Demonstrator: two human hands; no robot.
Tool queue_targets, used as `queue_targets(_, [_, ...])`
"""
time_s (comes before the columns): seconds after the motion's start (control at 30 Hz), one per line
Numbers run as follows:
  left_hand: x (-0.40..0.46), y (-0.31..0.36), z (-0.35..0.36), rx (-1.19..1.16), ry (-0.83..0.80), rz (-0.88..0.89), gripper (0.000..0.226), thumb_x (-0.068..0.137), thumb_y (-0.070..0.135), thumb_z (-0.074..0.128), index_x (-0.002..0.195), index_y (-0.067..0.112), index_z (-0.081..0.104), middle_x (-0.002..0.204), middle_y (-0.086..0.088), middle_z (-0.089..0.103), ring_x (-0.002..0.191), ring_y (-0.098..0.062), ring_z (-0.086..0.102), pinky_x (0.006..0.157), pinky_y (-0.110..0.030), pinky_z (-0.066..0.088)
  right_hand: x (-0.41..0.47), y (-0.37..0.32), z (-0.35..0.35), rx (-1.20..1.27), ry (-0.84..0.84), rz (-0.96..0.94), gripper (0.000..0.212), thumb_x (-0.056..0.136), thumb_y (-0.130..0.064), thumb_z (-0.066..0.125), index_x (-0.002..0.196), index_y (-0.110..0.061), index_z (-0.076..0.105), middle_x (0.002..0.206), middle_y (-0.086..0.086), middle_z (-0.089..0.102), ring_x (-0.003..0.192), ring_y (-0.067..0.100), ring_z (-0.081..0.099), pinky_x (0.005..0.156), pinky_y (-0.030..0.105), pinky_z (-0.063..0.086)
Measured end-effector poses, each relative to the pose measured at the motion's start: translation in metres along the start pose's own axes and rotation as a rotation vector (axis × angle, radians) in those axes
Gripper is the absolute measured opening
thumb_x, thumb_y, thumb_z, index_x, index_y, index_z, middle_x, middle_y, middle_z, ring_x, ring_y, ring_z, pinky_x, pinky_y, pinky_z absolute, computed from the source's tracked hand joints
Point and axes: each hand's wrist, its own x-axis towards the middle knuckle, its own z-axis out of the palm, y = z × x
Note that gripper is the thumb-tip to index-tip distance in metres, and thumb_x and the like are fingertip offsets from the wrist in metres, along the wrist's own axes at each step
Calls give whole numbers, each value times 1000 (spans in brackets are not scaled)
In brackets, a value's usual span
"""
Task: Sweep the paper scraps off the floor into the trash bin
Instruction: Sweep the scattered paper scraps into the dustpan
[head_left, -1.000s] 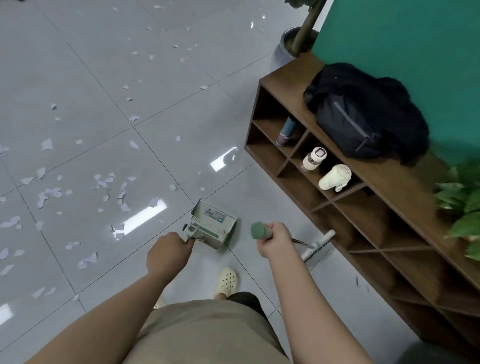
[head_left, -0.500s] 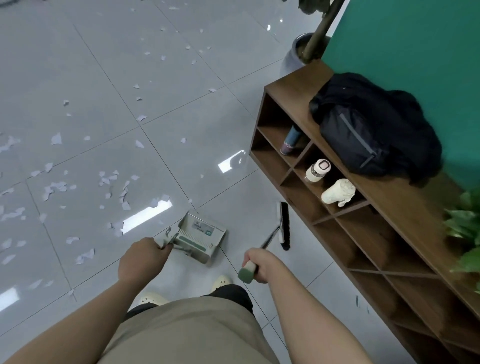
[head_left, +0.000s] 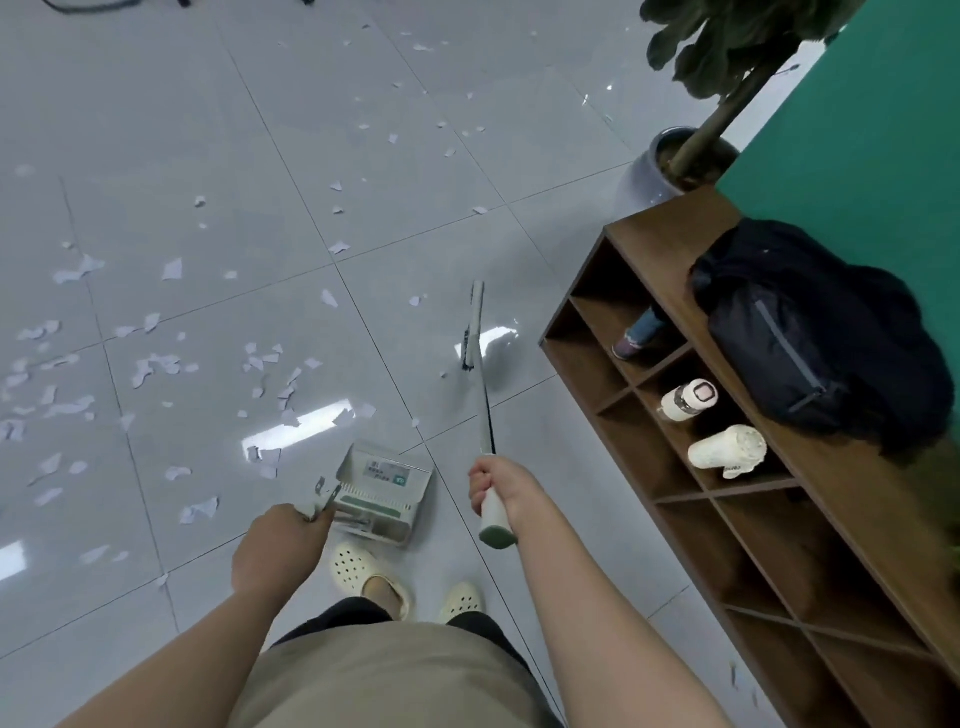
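White paper scraps (head_left: 156, 364) lie scattered over the grey tiled floor, thickest at the left and middle. My left hand (head_left: 280, 551) grips the handle of a pale dustpan (head_left: 384, 493) that sits just in front of my feet. My right hand (head_left: 501, 488) grips a white broom handle with a green end cap. The broom (head_left: 475, 332) reaches forward, its head over the floor near a bright reflection. No trash bin is in view.
A brown wooden cubby shelf (head_left: 675, 519) runs along the right, holding bottles and a black backpack (head_left: 821, 332) on top. A potted plant (head_left: 670, 161) stands at its far end beside a green wall. My feet wear cream clogs (head_left: 369, 577).
The broom head has swung forward and away from the shelf, out over the open floor. My right hand has risen along with the handle. The dustpan stays low in front of my feet.
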Motion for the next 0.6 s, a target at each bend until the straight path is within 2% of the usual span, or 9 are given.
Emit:
queue_targets(0.17, [43,-1,-23,-126,-42,-48,53,98,46,58,69,3,64,66,-11,66,65,-30,63,64,-34,51,-13,-15,68,33,127,-14,20,77,1,45,63,-14,43,42,-2,39,30,11,35,36,14,32])
queue_targets(0.3, [74,1,-40,-108,-36,-24,52,99,48,55,67,6,61,69,-9,64,66,-28,62,61,-31,48,-17,-26,112,108,185,23,25,77,-2,48,56,-14,43,36,-3,43,24,13,41,34,13,34])
queue_targets(0.4, [88,-17,-56,-84,-20,-38,54,97,55,54,68,11,61,69,-6,65,64,-26,61,58,-30,44,-19,-26,140,114,225,68,24,81,-1,47,61,-12,42,51,1,48,38,16,47,37,16,37])
queue_targets(0.43, [92,-25,-62,-104,-13,-57,53,97,56,54,68,11,61,67,-6,64,64,-25,62,58,-30,45,-19,-24,150,119,228,80,23,82,0,47,63,-11,41,58,3,47,42,18,47,37,17,38])
queue_targets(0.5, [99,-41,-72,-174,6,-107,53,96,54,55,64,12,57,63,-5,63,61,-26,62,57,-30,46,-19,-19,171,156,198,127,24,84,2,48,65,-9,39,59,6,47,38,20,47,33,15,38])
queue_targets(0.6, [103,-59,-85,-316,39,-215,51,95,51,56,61,13,52,60,-4,59,59,-26,60,56,-29,42,-16,-13,207,179,81,218,27,86,5,52,63,-6,43,39,7,51,24,20,48,30,17,39])
